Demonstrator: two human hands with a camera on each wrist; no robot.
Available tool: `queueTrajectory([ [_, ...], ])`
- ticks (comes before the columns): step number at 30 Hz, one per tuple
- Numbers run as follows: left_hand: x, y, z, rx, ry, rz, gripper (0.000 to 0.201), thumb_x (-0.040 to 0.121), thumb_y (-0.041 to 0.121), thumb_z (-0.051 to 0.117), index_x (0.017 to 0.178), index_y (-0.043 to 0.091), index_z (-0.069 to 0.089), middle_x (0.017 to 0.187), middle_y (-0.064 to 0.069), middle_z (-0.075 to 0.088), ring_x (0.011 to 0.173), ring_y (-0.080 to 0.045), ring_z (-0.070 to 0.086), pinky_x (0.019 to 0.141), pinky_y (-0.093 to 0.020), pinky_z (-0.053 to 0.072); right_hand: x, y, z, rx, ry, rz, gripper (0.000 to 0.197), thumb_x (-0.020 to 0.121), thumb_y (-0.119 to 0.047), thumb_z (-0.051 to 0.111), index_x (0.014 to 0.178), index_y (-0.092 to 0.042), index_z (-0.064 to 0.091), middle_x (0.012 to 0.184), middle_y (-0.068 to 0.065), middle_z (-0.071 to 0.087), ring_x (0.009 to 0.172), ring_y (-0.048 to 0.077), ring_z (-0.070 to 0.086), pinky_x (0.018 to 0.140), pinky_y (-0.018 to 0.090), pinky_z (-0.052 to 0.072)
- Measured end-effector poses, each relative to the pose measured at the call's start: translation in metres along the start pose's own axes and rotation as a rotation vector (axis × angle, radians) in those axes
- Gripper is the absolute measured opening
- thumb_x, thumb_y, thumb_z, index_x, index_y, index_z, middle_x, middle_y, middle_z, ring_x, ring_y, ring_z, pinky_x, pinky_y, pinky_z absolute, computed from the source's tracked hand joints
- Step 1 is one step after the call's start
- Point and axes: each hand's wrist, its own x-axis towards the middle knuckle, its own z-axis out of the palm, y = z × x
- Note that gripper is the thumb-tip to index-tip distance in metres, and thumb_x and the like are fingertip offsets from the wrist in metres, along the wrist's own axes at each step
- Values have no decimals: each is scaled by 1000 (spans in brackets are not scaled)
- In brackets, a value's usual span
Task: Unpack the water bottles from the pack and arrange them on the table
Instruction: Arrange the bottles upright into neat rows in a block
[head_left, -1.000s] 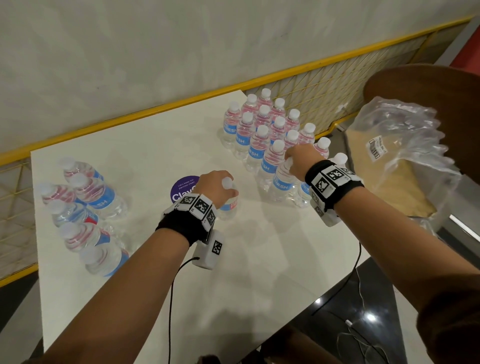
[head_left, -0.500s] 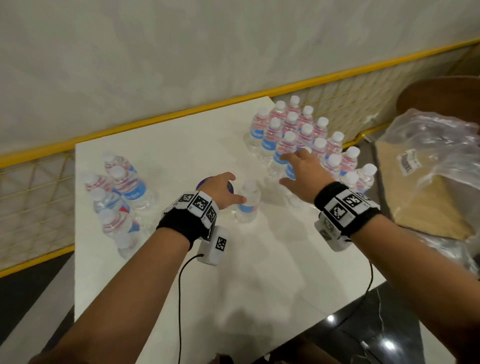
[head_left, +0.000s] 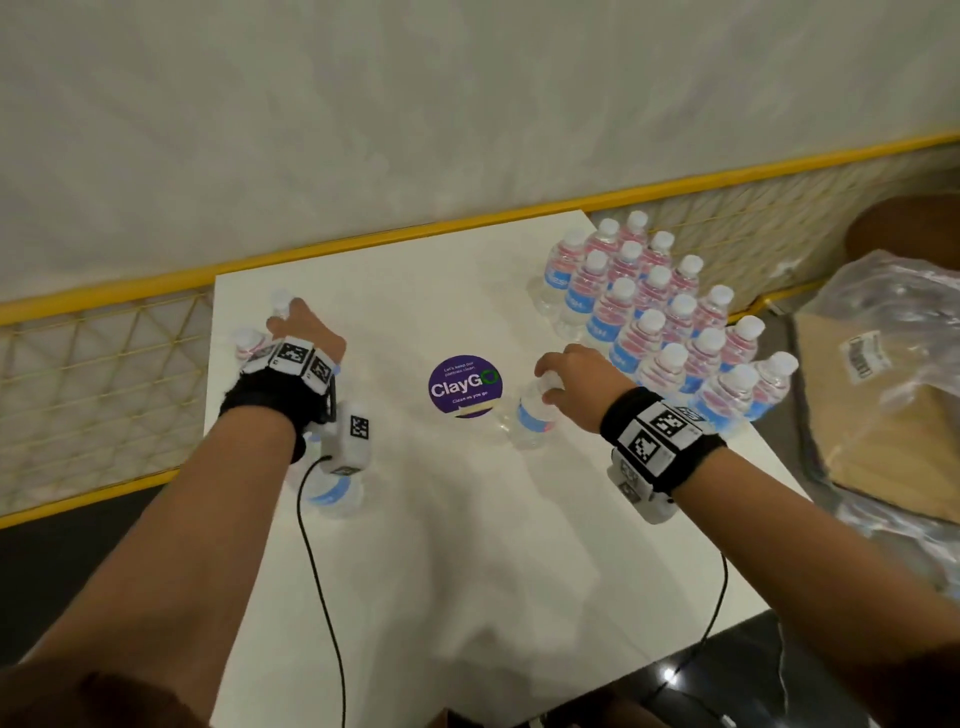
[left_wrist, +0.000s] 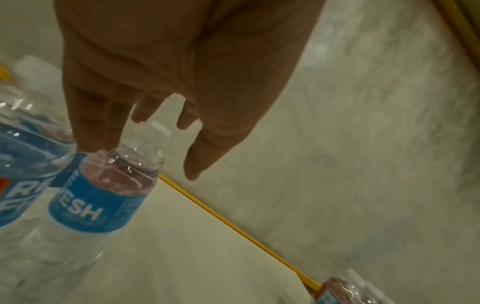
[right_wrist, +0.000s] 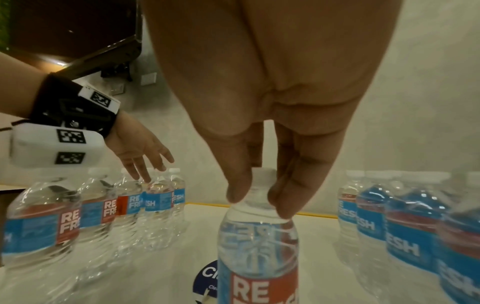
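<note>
A person's right hand (head_left: 574, 382) pinches a lone bottle (right_wrist: 257, 242) by its cap mid-counter (head_left: 467, 519), left hand (head_left: 306, 332) loose-fingered over the left-side bottles (right_wrist: 98, 209), most bottles (head_left: 670, 322) unpacked, the plastic pack (head_left: 893, 395) seemingly emptied

Both forearms reach forward, spread apart. The left hand (head_left: 304, 332) hangs palm down, fingers (left_wrist: 98, 127) straight and slightly splayed, holding nothing. The right hand (head_left: 571, 379) points downward (thumb opposite fingers (right_wrist: 285, 197)), pinching a bottle (right_wrist: 257, 246) at its neck.
</note>
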Motion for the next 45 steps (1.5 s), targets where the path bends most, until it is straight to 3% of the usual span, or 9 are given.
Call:
queueTrajectory([
  [3, 9, 4, -8, 314, -59, 151, 43, 92, 27, 55, 130, 8, 49, 137, -14, 45, 128, -32, 43, 110, -43, 36, -11, 19, -8, 8, -13, 59, 36, 90, -20, 59, 124, -13, 55, 121, 14, 55, 113, 30, 52, 91, 34, 42],
  [6, 18, 1, -8, 447, -54, 261, 44, 84, 35, 65, 123, 18, 59, 135, -7, 52, 127, -28, 48, 107, -37, 41, -26, 38, -13, -20, -21, 111, 35, 89, -20, 59, 123, -14, 57, 122, 11, 58, 115, 27, 52, 91, 31, 42],
  [11, 9, 31, -7, 209, -37, 351, 33, 90, 26, 60, 106, -1, 69, 119, -18, 64, 112, -36, 57, 95, -38, 46, -52, 75, -21, -28, -23, 217, 35, 88, -13, 58, 123, -15, 60, 125, 10, 58, 116, 27, 52, 95, 30, 41],
  [17, -43, 94, 10, -53, -111, 552, 24, 86, 13, 62, 107, 4, 70, 118, -14, 66, 110, -32, 59, 83, -29, 44, -69, 110, -23, -7, 65, 280, 35, 87, -4, 54, 118, -16, 64, 121, 13, 59, 114, 31, 53, 96, 31, 39],
  [24, -97, 148, 72, -221, -199, 724, 27, 83, 15, 66, 108, 5, 69, 117, -18, 59, 110, -33, 57, 85, -28, 43, -78, 117, -9, 119, 232, 360, 43, 84, -22, 65, 125, -14, 59, 114, 15, 62, 107, 31, 57, 89, 32, 43],
  [27, -104, 161, 89, -103, -167, 744, 34, 83, 31, 65, 113, 16, 64, 122, -15, 45, 115, -35, 49, 92, -39, 46, -78, 121, -10, 98, 222, 367, 40, 86, -10, 59, 126, -11, 58, 119, 18, 60, 112, 32, 55, 95, 34, 42],
  [30, -100, 166, 96, -1, -246, 720, 48, 74, 41, 74, 115, 22, 57, 123, -12, 47, 112, -34, 51, 90, -38, 46, -77, 126, -12, 72, 220, 371, 42, 87, -1, 49, 126, -12, 59, 119, 20, 60, 111, 34, 55, 96, 36, 43],
  [34, -97, 167, 102, -114, -308, 713, 49, 74, 33, 77, 113, 15, 54, 114, -10, 61, 103, -30, 57, 83, -32, 44, -78, 127, -7, 75, 262, 373, 41, 87, -1, 50, 126, -14, 59, 116, 18, 59, 108, 34, 55, 94, 36, 44],
  [45, -103, 162, 108, -282, -306, 663, 45, 75, 25, 78, 111, 12, 53, 102, -8, 59, 87, -23, 52, 76, -27, 42, -75, 118, 5, 187, 368, 402, 41, 90, -5, 55, 131, -13, 53, 116, 15, 55, 105, 34, 56, 86, 34, 45],
])
